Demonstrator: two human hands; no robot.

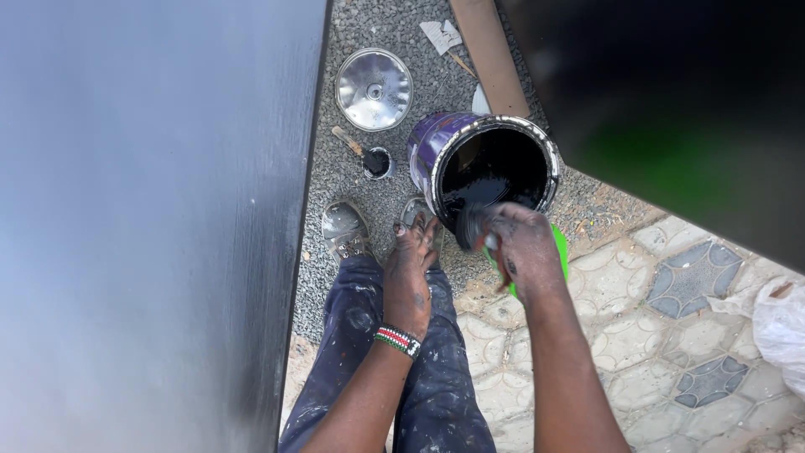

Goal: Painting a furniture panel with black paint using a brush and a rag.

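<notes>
- On the gravel strip between a dark painted panel (151,226) and a second dark board (671,109), at the person's feet — paint can (485,164), purple-walled, lid off, tilted toward the wearer, holding glossy black paint. Judged heavy and prone to slosh; the rim looks wet and slippery, so the dry outer wall is the surer place to take hold.
- At 6 o'clock of the can's mouth — right hand (521,247), paint-smeared, curled closed around a tool with a green part (559,247) and a dark end at the rim; the kind of tool cannot be told. A light thing by the look of it; grip likely slick with paint.
- At 8 o'clock of the can — left hand (411,268), fingers loosely extended, holding nothing, hanging over the knee; beaded wristband (397,340) at the wrist.
- At 10 o'clock of the can — round metal lid (374,89), lying flat on the gravel, apart from the can.
- At 9 o'clock — small brush (348,141) beside a small round cap of black paint (377,163).
- Below — paint-flecked trousers (356,335) and shoe (344,231).
</notes>
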